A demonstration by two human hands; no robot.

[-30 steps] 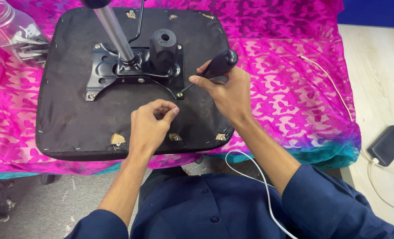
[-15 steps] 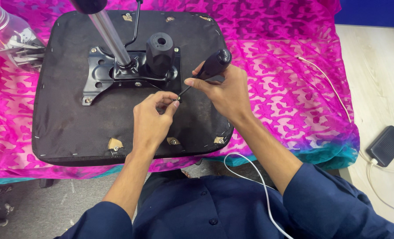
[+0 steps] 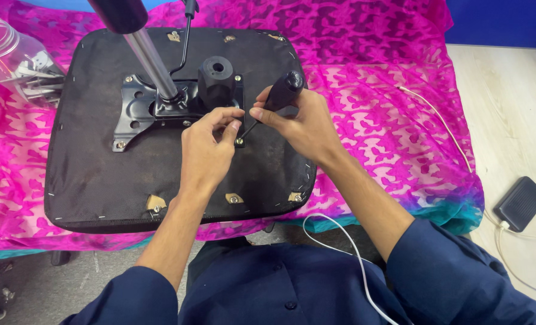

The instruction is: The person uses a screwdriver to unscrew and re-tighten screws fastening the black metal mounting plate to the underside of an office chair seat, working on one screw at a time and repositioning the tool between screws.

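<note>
The right hand (image 3: 301,123) comes in from the lower right with the forearm angled up across the pink patterned cloth (image 3: 388,120); its fingers are wrapped around the black-handled screwdriver (image 3: 280,96), which tilts down to the left so that its thin shaft meets a small screw (image 3: 239,142) at the corner of the black metal mounting plate (image 3: 138,111); the left hand (image 3: 206,147) reaches up from below, wrist straight, thumb and forefinger pinched together at the shaft just above that screw; the plate is fixed to the upturned black chair seat base (image 3: 99,180), which lies flat on the cloth; a silver gas-lift cylinder (image 3: 154,66) rises from the plate; a clear plastic jar (image 3: 12,57) stands at the far left.
</note>
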